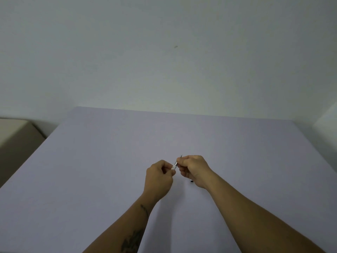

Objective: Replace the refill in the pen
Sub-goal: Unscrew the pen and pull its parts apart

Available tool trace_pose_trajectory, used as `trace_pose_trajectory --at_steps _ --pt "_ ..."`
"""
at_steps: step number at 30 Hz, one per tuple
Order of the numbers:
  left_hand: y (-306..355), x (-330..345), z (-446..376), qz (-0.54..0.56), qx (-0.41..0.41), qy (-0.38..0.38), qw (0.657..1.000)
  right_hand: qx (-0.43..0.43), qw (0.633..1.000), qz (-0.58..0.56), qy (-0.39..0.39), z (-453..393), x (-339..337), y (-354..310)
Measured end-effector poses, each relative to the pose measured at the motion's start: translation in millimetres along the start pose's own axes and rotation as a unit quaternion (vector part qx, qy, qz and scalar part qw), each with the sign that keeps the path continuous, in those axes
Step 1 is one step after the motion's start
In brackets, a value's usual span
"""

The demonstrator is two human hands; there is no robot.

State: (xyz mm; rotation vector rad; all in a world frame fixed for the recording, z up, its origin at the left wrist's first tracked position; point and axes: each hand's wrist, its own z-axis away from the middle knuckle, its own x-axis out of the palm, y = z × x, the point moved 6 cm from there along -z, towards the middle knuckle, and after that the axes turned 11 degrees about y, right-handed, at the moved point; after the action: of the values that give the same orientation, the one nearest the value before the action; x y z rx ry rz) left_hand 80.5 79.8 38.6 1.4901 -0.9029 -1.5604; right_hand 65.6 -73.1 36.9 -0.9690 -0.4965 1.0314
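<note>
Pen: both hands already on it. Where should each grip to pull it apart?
Left hand pinches the white barrel from the lower left; right hand pinches the tip end, thin point sticking out above the fingers. The pen slants up to the right, so grip each end and work along that axis.

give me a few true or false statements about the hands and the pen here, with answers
1. Both hands hold the pen between them. True.
2. The left hand lies flat on the table. False: it is raised and closed around the pen's white end.
3. A thin tip sticks up past the right hand. True.
4. The table is covered with tools. False: apart from the hands, only a small dark object shows, below the right hand.
5. The person wears long sleeves. False: both forearms are bare.
</note>
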Motion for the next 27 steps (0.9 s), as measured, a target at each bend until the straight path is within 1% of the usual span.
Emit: trace_pose_trajectory --at_steps 2,8,12,18,20,24,27 --pt "-1 -4 0 0.004 0.002 -0.006 1.000 -0.003 1.000 0.006 0.025 5 1 2" --pt "0 -20 -8 0.004 0.011 -0.033 0.999 -0.027 0.999 0.023 0.020 18 14 -4" --pt "0 -19 -9 0.007 0.014 -0.038 0.999 -0.018 0.999 0.028 0.017 21 12 -6" --pt "1 -3 -6 0.010 0.008 -0.060 0.998 -0.010 0.998 0.022 0.066 17 -2 2" --pt "2 2 -4 0.010 0.008 -0.067 0.998 -0.004 0.998 0.019 0.055 17 -6 3" --pt "1 5 -3 0.008 0.009 -0.076 0.997 0.013 1.000 0.014 0.005 21 -10 5" --pt "0 4 -3 0.006 0.007 -0.073 0.997 0.025 1.000 0.012 -0.010 20 -12 6"
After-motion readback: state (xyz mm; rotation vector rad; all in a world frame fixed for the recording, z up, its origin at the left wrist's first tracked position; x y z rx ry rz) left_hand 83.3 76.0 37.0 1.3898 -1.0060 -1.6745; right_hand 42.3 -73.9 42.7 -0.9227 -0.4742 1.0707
